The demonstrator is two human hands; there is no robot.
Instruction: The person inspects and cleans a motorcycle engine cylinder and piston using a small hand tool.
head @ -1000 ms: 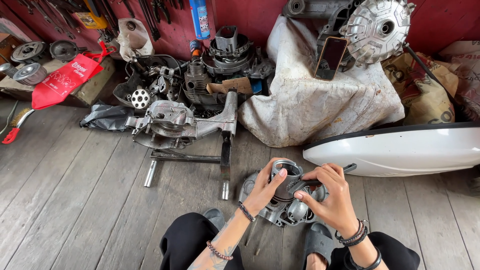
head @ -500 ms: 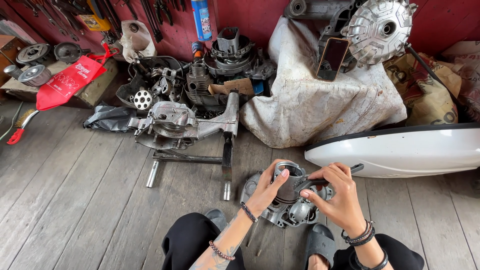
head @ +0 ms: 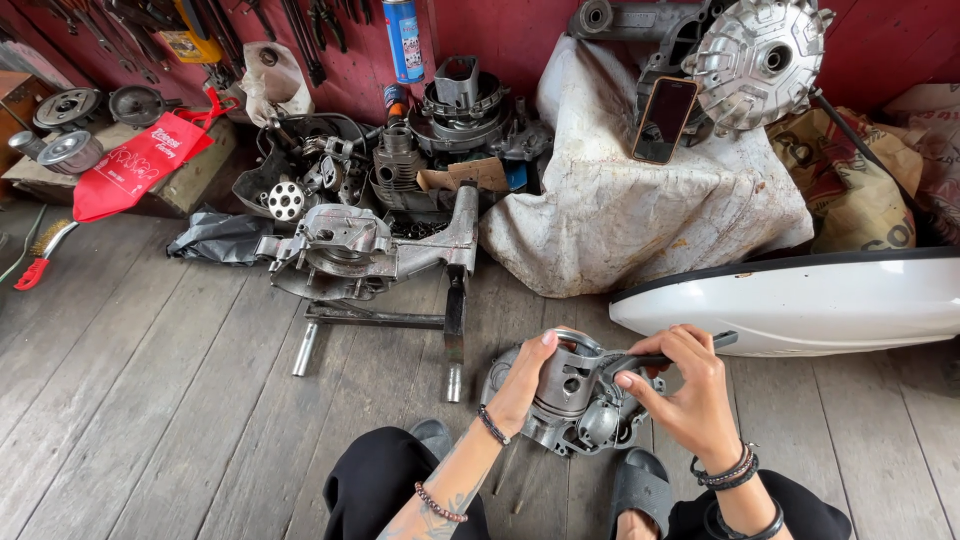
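Gripping a grey metal piston [head: 568, 380], left hand [head: 522, 385]; right hand [head: 685, 395] clasps a tool [head: 660, 357].

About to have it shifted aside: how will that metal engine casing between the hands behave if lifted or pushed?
The engine casing looks like cast metal, so probably stiff and heavy for its size. Its lumpy underside on the plank floor suggests it may rock rather than roll. Dull grey surfaces may be greasy, so possibly slippery.

Grey weathered plank floor [head: 150, 400], silver metal engine part [head: 575, 400], white curved panel [head: 800, 300], red wall [head: 500, 30], stained off-white cloth [head: 620, 220].
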